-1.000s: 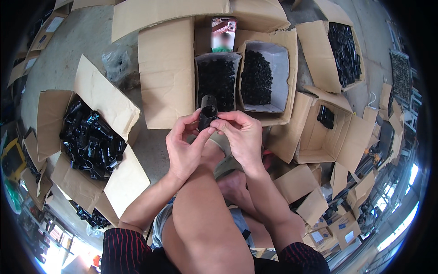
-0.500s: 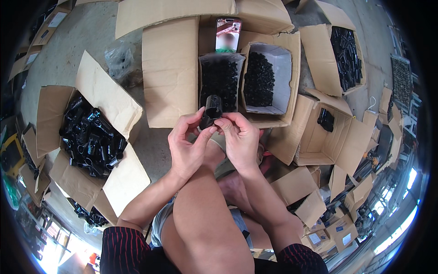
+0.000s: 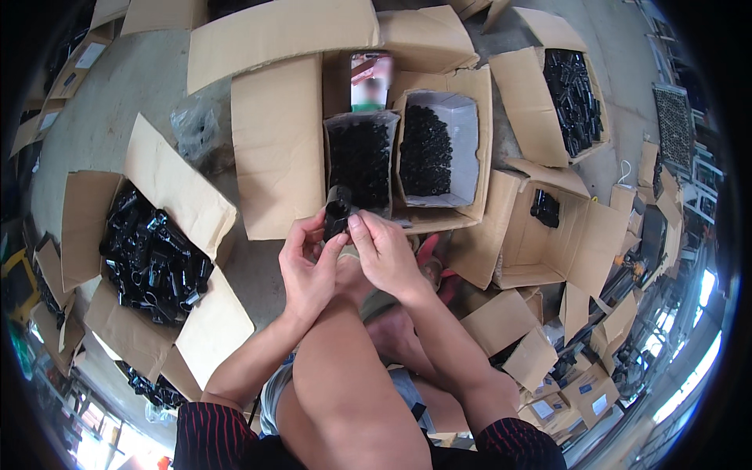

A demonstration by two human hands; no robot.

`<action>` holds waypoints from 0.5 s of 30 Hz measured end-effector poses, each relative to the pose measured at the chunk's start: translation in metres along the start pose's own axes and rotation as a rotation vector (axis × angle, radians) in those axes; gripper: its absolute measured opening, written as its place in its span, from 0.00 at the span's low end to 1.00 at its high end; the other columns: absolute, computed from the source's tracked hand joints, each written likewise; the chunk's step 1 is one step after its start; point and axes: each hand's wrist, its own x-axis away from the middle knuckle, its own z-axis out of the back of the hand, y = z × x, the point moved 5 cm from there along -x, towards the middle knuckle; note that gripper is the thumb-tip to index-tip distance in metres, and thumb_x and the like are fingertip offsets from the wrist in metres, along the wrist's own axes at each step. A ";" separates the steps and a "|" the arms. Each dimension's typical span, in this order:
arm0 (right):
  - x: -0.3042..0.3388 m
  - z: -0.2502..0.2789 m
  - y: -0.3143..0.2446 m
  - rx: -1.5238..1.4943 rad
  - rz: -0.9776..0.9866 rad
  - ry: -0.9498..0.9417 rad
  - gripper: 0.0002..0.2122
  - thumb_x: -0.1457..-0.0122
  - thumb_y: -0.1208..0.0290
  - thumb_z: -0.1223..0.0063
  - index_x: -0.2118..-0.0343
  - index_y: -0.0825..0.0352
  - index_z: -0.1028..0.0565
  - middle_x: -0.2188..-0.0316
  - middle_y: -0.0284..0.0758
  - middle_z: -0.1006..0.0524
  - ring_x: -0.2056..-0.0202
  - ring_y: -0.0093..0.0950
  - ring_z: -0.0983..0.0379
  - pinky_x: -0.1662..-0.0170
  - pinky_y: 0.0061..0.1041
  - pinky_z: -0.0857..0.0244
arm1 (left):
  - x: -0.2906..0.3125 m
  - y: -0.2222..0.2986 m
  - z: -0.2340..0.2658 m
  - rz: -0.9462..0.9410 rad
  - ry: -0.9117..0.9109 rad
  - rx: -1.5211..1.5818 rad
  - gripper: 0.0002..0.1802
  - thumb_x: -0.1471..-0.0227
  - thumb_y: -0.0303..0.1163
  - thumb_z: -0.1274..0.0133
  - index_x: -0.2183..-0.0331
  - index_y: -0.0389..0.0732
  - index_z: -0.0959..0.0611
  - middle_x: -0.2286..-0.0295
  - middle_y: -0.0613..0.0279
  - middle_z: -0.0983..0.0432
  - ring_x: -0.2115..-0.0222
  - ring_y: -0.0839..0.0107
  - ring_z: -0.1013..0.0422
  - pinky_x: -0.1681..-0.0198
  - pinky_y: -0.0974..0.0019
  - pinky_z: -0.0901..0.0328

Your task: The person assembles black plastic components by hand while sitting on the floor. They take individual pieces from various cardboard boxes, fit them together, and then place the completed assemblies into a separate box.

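Tube [image 3: 338, 205], black and open-ended, sits near frame centre, between both hands. Step in hand, I judge: close fingertip work at its lower end. Left grip [image 3: 307, 270] is nearly closed round it, thumb and fingers on its sides. Right grip [image 3: 382, 254] is pinched at its lower right edge — I can't tell whether a small piece sits between those fingertips. Next move calls, I think, for a steady left hold — and fine right-side pressure.

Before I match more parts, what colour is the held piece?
The held piece is black; head view.
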 end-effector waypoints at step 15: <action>0.023 -0.024 0.038 -0.601 -0.438 0.024 0.18 0.27 0.58 0.60 0.68 0.68 0.28 0.80 0.39 0.29 0.77 0.33 0.27 0.72 0.34 0.38 | 0.003 -0.006 0.001 -0.025 -0.027 -0.074 0.18 0.46 0.14 0.43 0.53 0.33 0.24 0.59 0.60 0.23 0.60 0.77 0.27 0.55 0.72 0.31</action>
